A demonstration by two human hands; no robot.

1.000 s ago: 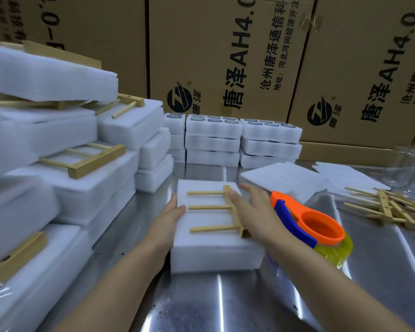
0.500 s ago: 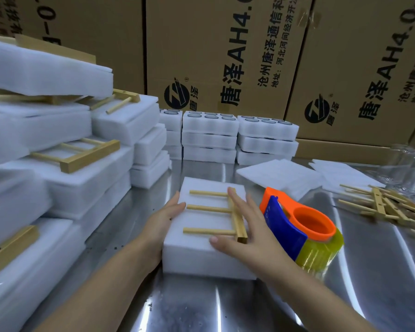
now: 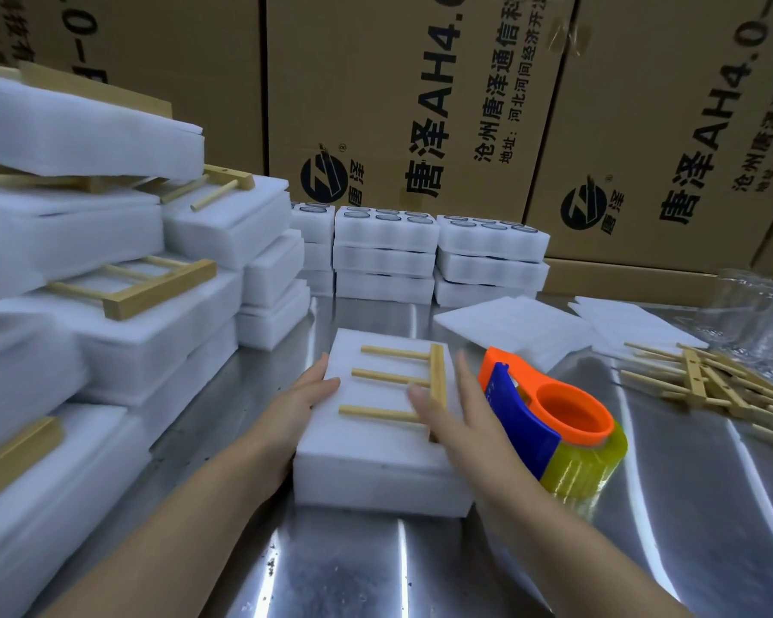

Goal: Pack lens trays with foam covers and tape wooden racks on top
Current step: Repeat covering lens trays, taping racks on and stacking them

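Note:
A white foam-covered lens tray (image 3: 376,457) lies on the steel table in front of me. A wooden rack (image 3: 413,381) with three dowels lies flat on its top. My left hand (image 3: 302,401) holds the tray's left side, thumb on the top edge. With straight fingers, my right hand (image 3: 454,414) rests on the rack's crossbar and the tray's right part. An orange and blue tape dispenser (image 3: 550,423) with yellowish tape sits just right of my right hand.
Packed trays with racks (image 3: 121,301) pile up on the left. Uncovered lens trays (image 3: 384,252) are stacked at the back before cardboard boxes (image 3: 402,104). Foam sheets (image 3: 518,323), loose wooden racks (image 3: 710,381) and clear plastic (image 3: 764,314) lie at the right.
My right hand slid back along the rack's crossbar toward me and lies flatter on the tray. The tray has come a little closer to me. The left hand stays on the left side.

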